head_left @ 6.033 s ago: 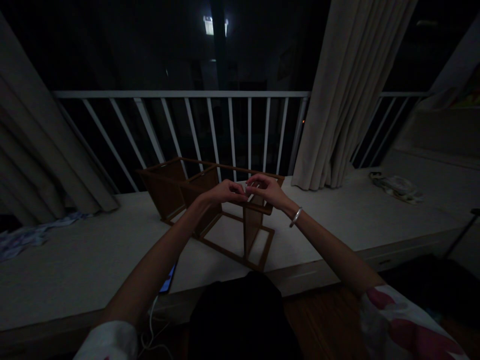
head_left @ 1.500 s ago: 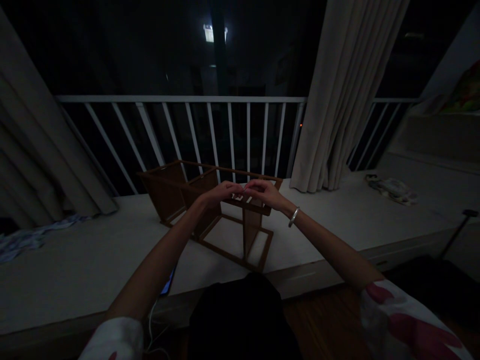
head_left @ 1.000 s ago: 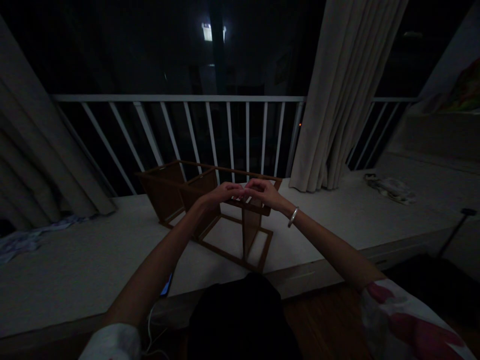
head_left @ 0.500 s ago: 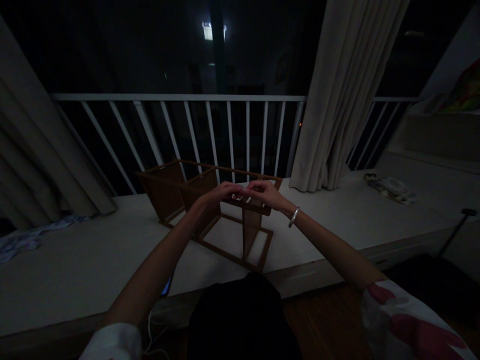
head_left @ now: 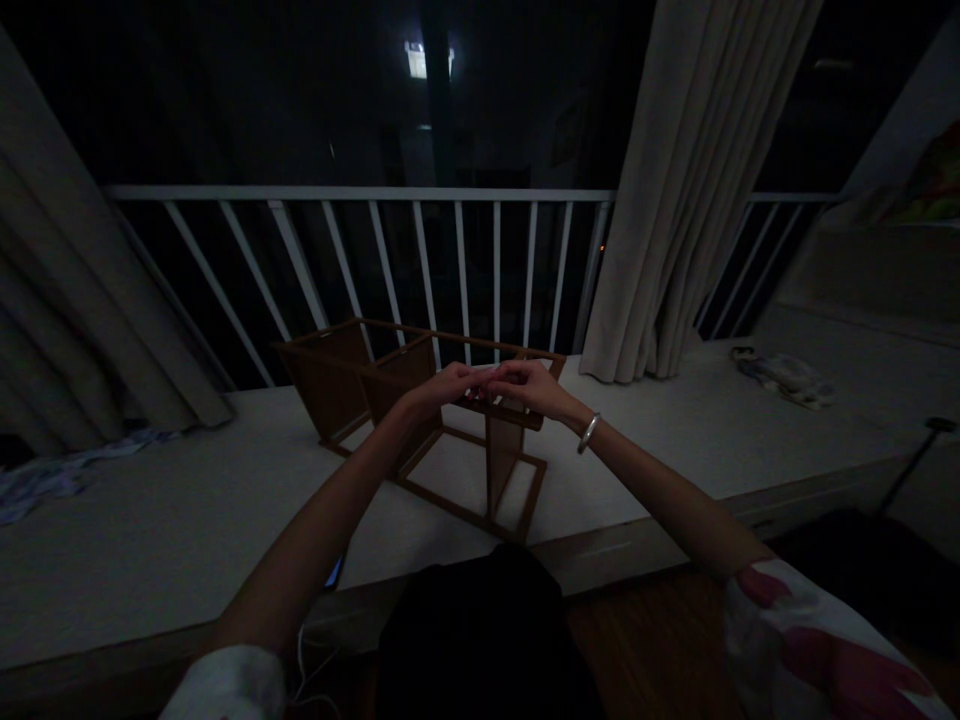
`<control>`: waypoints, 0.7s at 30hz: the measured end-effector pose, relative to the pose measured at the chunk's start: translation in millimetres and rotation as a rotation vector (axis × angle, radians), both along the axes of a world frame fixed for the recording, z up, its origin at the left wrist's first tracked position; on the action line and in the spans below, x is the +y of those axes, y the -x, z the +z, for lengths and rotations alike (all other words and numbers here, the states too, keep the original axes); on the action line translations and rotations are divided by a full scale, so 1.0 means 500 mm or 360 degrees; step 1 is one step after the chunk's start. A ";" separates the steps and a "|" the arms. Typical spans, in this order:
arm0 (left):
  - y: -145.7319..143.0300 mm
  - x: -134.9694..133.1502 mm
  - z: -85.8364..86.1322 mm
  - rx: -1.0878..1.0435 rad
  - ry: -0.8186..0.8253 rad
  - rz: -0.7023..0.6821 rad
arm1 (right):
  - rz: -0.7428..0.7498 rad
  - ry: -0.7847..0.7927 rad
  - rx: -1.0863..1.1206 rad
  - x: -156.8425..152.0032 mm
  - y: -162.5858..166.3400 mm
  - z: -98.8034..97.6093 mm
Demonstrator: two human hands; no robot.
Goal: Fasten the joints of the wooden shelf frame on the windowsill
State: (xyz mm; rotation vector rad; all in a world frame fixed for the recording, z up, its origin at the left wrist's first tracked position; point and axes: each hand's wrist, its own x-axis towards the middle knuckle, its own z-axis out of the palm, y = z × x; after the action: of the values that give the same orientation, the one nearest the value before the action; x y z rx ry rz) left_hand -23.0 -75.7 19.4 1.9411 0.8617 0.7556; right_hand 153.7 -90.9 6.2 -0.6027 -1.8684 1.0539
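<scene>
A brown wooden shelf rack (head_left: 501, 465) lies on its side on the pale window ledge, its panels standing upright between the rails. Over its near top rail, towards the right end, my left hand (head_left: 454, 382) and my right hand (head_left: 529, 386) meet at the fingertips. The fingers of my left hand are drawn together against the rail. My right hand pinches with thumb and forefinger at the same spot. Whatever lies between the fingertips is too small and dark to make out. A silver bangle (head_left: 589, 433) circles my right wrist.
Behind the rack runs a white railing (head_left: 360, 194) before a dark window. Curtains hang at the left and right (head_left: 694, 190). A phone (head_left: 335, 572) lies at the ledge's front edge, near a white cable (head_left: 301, 665). A crumpled cloth (head_left: 784, 376) is on the right.
My fingertips have shifted slightly against each other, with the left fingers reaching a little further right. The rack and my arms are almost unmoved.
</scene>
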 end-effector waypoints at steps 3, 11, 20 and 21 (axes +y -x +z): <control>0.001 0.003 -0.001 0.0001 0.0035 0.0050 | -0.0007 -0.0048 -0.0066 -0.003 -0.003 0.004; -0.002 -0.001 0.004 -0.0025 0.0006 0.0030 | -0.0020 -0.0289 -0.0133 0.005 -0.011 0.009; -0.004 0.000 0.005 0.0002 0.0024 0.0014 | -0.0065 -0.0284 -0.0116 0.016 -0.007 0.002; -0.004 0.000 0.005 -0.0001 0.0023 0.0009 | -0.0068 -0.0279 -0.0127 0.016 -0.007 0.001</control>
State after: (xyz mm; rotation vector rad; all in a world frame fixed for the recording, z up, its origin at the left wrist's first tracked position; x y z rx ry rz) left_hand -21.1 -75.9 21.8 1.9264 0.8701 0.7510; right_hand 157.4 -82.7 6.9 -0.5862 -1.9841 0.8384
